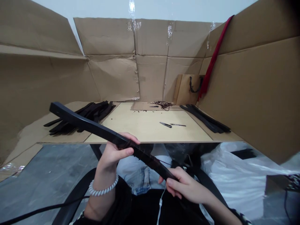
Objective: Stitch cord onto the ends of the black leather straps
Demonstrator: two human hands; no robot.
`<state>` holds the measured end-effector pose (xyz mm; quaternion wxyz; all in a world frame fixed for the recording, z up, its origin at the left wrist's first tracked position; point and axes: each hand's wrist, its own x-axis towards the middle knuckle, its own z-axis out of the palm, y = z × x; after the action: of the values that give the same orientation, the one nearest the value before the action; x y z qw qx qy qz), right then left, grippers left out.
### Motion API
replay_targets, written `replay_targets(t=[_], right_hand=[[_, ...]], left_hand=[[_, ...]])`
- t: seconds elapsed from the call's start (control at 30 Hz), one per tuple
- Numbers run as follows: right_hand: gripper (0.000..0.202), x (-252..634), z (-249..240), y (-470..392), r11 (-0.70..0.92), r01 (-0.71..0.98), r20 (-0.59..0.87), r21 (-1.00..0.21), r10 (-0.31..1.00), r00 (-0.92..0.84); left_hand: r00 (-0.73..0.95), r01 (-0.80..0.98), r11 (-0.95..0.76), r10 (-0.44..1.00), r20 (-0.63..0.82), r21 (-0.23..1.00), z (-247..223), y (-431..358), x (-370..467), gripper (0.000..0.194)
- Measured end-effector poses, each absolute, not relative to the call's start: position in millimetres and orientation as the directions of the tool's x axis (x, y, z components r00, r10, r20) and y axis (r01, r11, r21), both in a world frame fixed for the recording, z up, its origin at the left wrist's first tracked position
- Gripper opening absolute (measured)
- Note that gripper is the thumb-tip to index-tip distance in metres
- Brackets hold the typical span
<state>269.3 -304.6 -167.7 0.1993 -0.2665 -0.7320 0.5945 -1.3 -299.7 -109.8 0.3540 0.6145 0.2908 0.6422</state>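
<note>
A long, black, slightly curved stick (89,125) lies slantwise across my lap, its wide end raised to the left. My left hand (114,151) is closed round its middle, thumb on top. Dark cord (147,157) appears to be wrapped round the stick between my hands. Lower down and to the right, my right hand (185,184) grips the stick with bent fingers. The lower end is lost against my dark clothing. A thin strand runs off the stick near my right hand; where it leads I cannot tell.
On the table (140,131) lie thread snips (165,124) and a thin scalpel-like tool (178,125). Black sticks are piled at left (93,112) and right (203,118). Tangled dark cord (165,105) sits at the back near a paper bag (187,90). Cardboard walls (110,78) enclose the table.
</note>
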Motion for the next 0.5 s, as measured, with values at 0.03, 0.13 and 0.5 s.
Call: replay_targets(t=[0.03,0.13,0.5], right_hand=[[0.048,269.8,-167.0,-305.1,0.161,0.158,-0.023,-0.974,0.625,-0.780],[0.048,269.6,-164.4,-306.4,0.196,0.175,-0.016,-0.965,0.620,-0.785],[0.046,272.6,-155.6,-307.6,0.487,0.351,0.108,-0.800,0.691,-0.714]], left_hand=[[0.029,-0.109,-0.590,0.803,0.596,0.800,-110.2,-301.0,-2.6,0.024],[0.075,-0.135,-0.615,0.775,0.627,0.777,-110.5,-303.1,-5.2,0.022],[0.060,-0.088,-0.677,0.729,0.682,0.731,-110.1,-306.4,-6.3,0.019]])
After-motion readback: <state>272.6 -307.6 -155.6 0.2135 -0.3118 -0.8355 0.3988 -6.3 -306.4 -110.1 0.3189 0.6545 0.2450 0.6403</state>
